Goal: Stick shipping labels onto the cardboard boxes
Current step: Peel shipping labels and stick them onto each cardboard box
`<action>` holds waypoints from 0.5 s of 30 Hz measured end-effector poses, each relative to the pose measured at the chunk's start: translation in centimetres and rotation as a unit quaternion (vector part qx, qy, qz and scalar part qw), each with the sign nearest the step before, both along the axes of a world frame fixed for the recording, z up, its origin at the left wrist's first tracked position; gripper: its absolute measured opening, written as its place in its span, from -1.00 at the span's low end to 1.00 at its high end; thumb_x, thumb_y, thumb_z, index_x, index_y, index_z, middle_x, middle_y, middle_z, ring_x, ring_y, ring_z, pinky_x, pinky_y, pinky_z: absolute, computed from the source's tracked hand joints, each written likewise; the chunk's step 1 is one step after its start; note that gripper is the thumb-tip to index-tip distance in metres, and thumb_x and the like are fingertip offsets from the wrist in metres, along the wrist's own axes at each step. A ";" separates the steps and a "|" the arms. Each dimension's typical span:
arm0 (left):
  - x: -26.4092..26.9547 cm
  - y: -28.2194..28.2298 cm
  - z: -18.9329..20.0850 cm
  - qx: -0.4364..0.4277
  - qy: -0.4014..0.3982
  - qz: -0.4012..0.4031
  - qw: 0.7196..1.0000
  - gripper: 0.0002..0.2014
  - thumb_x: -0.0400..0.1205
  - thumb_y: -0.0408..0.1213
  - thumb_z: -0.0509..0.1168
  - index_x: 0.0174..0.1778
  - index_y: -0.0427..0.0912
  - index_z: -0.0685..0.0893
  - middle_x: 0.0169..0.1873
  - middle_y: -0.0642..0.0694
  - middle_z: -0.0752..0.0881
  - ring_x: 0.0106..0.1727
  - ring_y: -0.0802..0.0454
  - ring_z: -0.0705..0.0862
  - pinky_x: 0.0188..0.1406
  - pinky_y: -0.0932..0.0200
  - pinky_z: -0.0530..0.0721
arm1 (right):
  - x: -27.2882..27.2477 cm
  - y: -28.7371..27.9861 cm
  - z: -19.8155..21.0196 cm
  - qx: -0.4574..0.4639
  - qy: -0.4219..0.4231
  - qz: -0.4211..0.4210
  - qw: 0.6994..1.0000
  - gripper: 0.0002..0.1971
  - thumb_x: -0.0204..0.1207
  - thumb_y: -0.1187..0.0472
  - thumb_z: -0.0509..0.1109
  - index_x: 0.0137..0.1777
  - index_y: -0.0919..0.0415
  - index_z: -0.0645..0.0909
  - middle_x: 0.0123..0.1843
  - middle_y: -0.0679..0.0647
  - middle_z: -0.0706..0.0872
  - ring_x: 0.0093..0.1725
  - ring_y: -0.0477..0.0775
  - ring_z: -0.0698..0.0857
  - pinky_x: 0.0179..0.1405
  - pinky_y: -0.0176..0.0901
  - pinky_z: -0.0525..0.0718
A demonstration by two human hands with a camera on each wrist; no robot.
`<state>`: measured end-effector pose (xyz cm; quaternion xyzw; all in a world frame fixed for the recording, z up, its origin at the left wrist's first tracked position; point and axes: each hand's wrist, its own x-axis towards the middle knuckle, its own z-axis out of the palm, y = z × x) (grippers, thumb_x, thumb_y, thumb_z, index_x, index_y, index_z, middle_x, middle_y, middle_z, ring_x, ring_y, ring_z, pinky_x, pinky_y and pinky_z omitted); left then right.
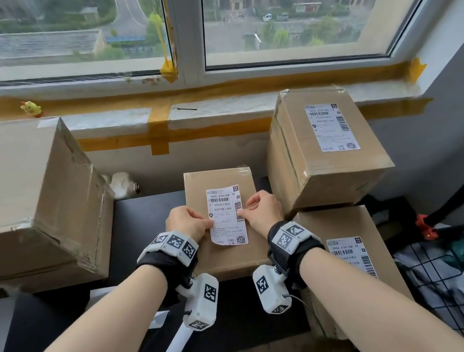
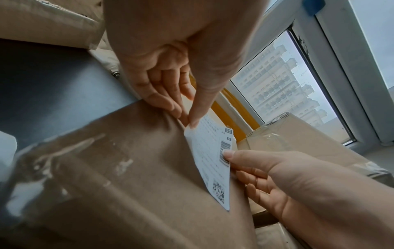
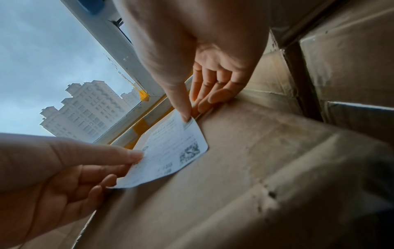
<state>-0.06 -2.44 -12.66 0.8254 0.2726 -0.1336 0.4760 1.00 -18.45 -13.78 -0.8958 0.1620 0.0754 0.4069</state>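
Left hand (image 1: 188, 222) & right hand (image 1: 261, 212) each pinch a side edge of a shipping label (image 1: 226, 216) over the small cardboard box (image 1: 231, 263) – placing step; next, prob. press it flat.

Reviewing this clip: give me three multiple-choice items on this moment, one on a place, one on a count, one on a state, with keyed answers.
1. Where is the label being handled?
A. Over the small centre box
B. On the windowsill
C. On the large left box

2. How many other boxes already carry labels?
A. None
B. Two
C. Four

3. How is the label held?
A. Lying untouched
B. Pinched at both side edges
C. Crumpled in one fist

Answers: 1 A, it sits over that box's top. 2 B, the upper right box and lower right box show labels. 3 B, left hand and right hand each pinch an edge.
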 end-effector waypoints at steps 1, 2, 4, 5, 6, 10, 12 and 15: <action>0.0 0.0 0.1 0.005 0.000 -0.001 1.000 -0.68 0.29 -0.33 0.59 -0.49 -0.09 0.51 -0.42 -0.07 0.75 -0.24 -0.07 0.77 -0.13 0.06 0.74 | -0.1 0.1 0.1 -0.004 0.000 0.002 1.000 -0.78 0.38 0.18 0.55 -0.07 0.14 0.58 -0.04 0.07 0.76 -0.08 0.01 0.66 -0.12 -0.22 0.54; 0.0 0.0 0.2 0.009 0.001 -0.003 1.000 -0.68 0.29 -0.32 0.59 -0.49 -0.09 0.51 -0.44 -0.04 0.73 -0.27 -0.05 0.75 -0.20 0.11 0.70 | -0.1 0.1 0.1 -0.009 0.001 0.004 1.000 -0.79 0.39 0.18 0.55 -0.06 0.15 0.58 -0.04 0.06 0.76 -0.10 -0.01 0.64 -0.14 -0.23 0.51; 0.0 -0.1 0.3 0.015 0.001 -0.007 1.000 -0.68 0.30 -0.32 0.58 -0.50 -0.10 0.51 -0.45 -0.01 0.68 -0.34 0.02 0.66 -0.34 0.20 0.56 | -0.1 0.1 0.3 -0.017 0.004 0.009 1.000 -0.80 0.40 0.19 0.53 -0.06 0.14 0.58 -0.04 0.05 0.75 -0.11 -0.02 0.62 -0.18 -0.24 0.49; 0.0 -0.1 0.4 0.018 0.003 -0.010 1.000 -0.69 0.31 -0.32 0.57 -0.50 -0.10 0.51 -0.44 -0.01 0.66 -0.37 0.06 0.61 -0.41 0.22 0.49 | -0.1 0.1 0.3 -0.021 0.005 0.011 1.000 -0.80 0.41 0.19 0.53 -0.06 0.14 0.57 -0.04 0.05 0.74 -0.10 -0.02 0.63 -0.19 -0.24 0.48; 0.1 -0.1 0.4 0.025 0.004 -0.017 1.000 -0.69 0.33 -0.32 0.56 -0.49 -0.11 0.51 -0.43 -0.01 0.65 -0.38 0.08 0.59 -0.45 0.22 0.45 | -0.1 0.1 0.4 -0.027 0.006 0.014 1.000 -0.80 0.41 0.18 0.53 -0.05 0.14 0.57 -0.04 0.05 0.73 -0.10 -0.01 0.63 -0.20 -0.24 0.48; 0.3 -0.1 0.3 0.050 0.008 -0.047 0.998 -0.76 0.35 -0.31 0.54 -0.44 -0.12 0.56 -0.31 -0.07 0.73 -0.30 0.03 0.63 -0.41 0.22 0.47 | 0.0 0.3 0.4 -0.045 0.005 0.020 0.999 -0.79 0.41 0.17 0.53 -0.04 0.14 0.58 -0.02 0.06 0.74 -0.12 -0.02 0.59 -0.18 -0.23 0.49; 0.4 -0.1 0.3 0.060 0.012 -0.064 0.996 -0.79 0.36 -0.30 0.53 -0.41 -0.13 0.59 -0.31 -0.07 0.73 -0.32 0.05 0.63 -0.44 0.22 0.47 | 0.1 0.4 0.5 -0.058 0.007 0.025 0.998 -0.80 0.41 0.16 0.52 -0.05 0.13 0.57 0.00 0.07 0.74 -0.10 0.00 0.60 -0.17 -0.22 0.50; 0.5 0.1 0.4 0.073 0.024 -0.087 0.993 -0.79 0.36 -0.26 0.55 -0.42 -0.13 0.61 -0.37 -0.03 0.69 -0.31 0.04 0.63 -0.45 0.22 0.46 | 0.1 0.3 0.7 -0.108 0.005 0.056 0.993 -0.78 0.42 0.12 0.49 -0.02 0.12 0.55 0.03 0.07 0.71 -0.02 0.06 0.63 -0.13 -0.17 0.55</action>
